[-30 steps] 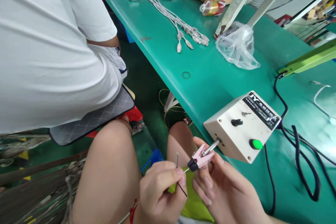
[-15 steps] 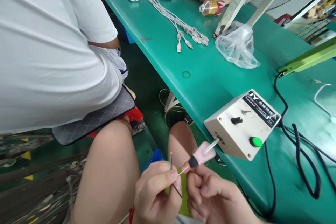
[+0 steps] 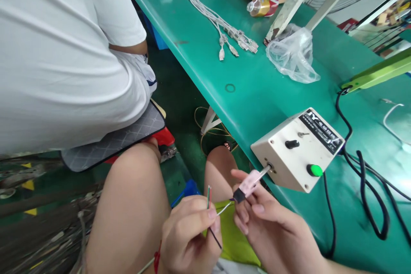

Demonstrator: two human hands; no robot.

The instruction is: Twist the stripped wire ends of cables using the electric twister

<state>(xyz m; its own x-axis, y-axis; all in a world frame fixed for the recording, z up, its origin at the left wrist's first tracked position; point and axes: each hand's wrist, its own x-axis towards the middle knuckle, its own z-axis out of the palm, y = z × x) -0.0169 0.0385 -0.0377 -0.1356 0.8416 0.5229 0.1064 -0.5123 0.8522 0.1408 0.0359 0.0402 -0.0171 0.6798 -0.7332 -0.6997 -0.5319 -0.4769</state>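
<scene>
White wire (image 3: pixel 224 209) comes out of the left hand (image 3: pixel 192 233), which pinches it between thumb and finger with red wire (image 3: pixel 210 195) and black wire (image 3: pixel 215 238). Its end is near the dark tip of the pink clip (image 3: pixel 250 183), on the shaft (image 3: pixel 265 170) of the beige box (image 3: pixel 281 158); contact I cannot tell. The right hand (image 3: pixel 276 227) is loosely spread beside the clip. Moving here calls, I judge, for keeping fingers and other wires clear of the shaft. White cables (image 3: pixel 205 10) and a plastic bag (image 3: pixel 293 53) lie farther on the green table (image 3: pixel 199 47).

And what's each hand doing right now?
Left hand: closed, pinching thin wires.
Right hand: partly curled by the pink clip; can't tell if it's gripping.
</scene>
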